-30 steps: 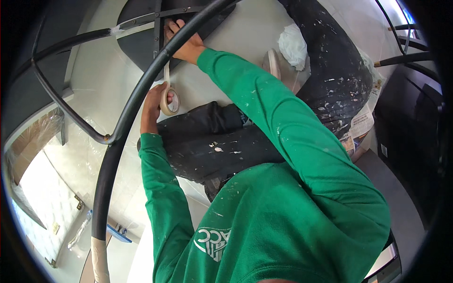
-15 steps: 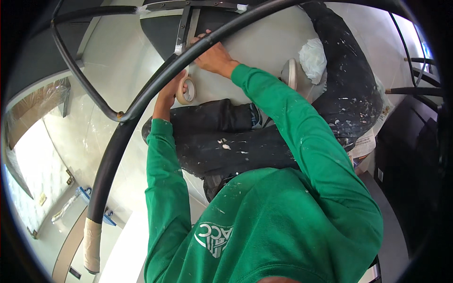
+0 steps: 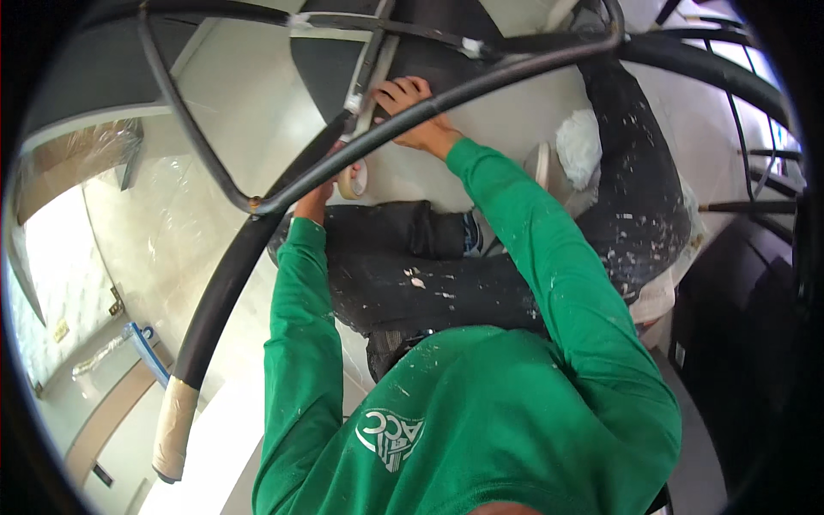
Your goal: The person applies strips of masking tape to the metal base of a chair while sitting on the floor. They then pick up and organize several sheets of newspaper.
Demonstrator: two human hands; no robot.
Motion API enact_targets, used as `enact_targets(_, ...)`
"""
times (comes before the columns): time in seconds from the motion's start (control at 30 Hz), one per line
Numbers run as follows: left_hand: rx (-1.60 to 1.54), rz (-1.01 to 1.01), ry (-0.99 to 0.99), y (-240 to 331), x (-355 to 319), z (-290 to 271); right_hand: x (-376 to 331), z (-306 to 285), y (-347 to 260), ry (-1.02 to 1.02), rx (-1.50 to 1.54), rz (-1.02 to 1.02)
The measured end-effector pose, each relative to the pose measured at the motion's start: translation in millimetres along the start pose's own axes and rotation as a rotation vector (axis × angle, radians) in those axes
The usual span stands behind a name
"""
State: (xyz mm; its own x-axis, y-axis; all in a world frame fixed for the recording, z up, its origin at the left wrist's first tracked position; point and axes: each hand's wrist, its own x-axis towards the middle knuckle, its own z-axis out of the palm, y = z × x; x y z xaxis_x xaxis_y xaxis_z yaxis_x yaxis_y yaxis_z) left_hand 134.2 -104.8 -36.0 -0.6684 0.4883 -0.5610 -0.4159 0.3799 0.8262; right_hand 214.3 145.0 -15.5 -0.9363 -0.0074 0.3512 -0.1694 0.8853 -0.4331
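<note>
My left hand [image 3: 314,202] is closed around a roll of tan masking tape [image 3: 353,180], its fingers partly hidden behind a curved black tube [image 3: 412,116]. My right hand [image 3: 418,113] lies with its fingers apart against a flat metal bar [image 3: 371,73] of the black tubular frame. Pale tape [image 3: 353,104] wraps that bar near its lower joint, just above my left hand. More pale tape pieces [image 3: 471,48] sit on the frame's crossbar. Whether a strip runs between the roll and the bar, I cannot tell.
A lower tube ends in a tan-wrapped tip [image 3: 176,421] at the left. My paint-spotted black trouser legs [image 3: 412,266] cross below the hands. A crumpled white bag [image 3: 579,148] rests by my shoe [image 3: 538,165]. Black furniture [image 3: 730,300] stands at the right, clear plastic wrap [image 3: 99,159] at the left.
The view has shifted, so the frame and both hands appear farther right. My right fingers show more clearly over the bar, and the tape roll has turned more edge-on.
</note>
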Motion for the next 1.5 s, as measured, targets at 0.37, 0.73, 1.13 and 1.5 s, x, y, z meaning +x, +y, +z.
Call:
enact_targets(0.37,0.067,0.205,-0.038,-35,3,-10,20,-16,-1,0.014,-0.106,-0.064)
enact_targets(0.73,0.496,0.584,0.165,-25,29,14,18,-22,0,0.018,-0.216,0.003)
enact_targets(1.13,0.133,0.23,0.048,9,23,40,-32,30,-44,0.326,0.655,0.828)
enact_targets(1.5,0.551,0.801,0.231,28,17,51,-4,83,-71,0.616,1.473,1.319)
